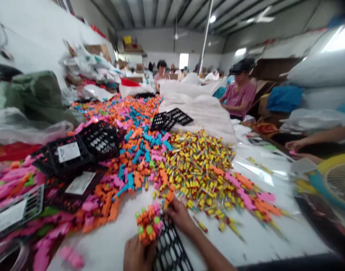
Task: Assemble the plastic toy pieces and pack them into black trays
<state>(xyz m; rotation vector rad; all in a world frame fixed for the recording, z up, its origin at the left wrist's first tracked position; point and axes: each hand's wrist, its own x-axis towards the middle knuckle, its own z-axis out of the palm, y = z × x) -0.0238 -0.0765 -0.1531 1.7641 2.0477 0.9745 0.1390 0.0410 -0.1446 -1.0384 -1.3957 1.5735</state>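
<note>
A cluster of orange and pink plastic toy pieces with round green parts (148, 225) stands up at the fingers of my left hand (140, 253). That hand is closed around its lower end, though the fingers are partly hidden. Next to it, a black tray with oval holes (172, 246) lies between my two hands. My right hand (180, 216) pinches an orange plastic toy piece (169, 195) above the tray's far end. Just beyond is a heap of small yellow tube-like pieces with red and clear parts (200, 165). Blur hides fine detail.
Orange, pink and blue toy pieces (135, 150) heap up at left, with black trays (100, 141) on them. More orange and pink pieces (259, 203) lie on the white table (288, 233) at right, near a yellow-blue fan (334, 184). Another person (241, 90) sits across the table.
</note>
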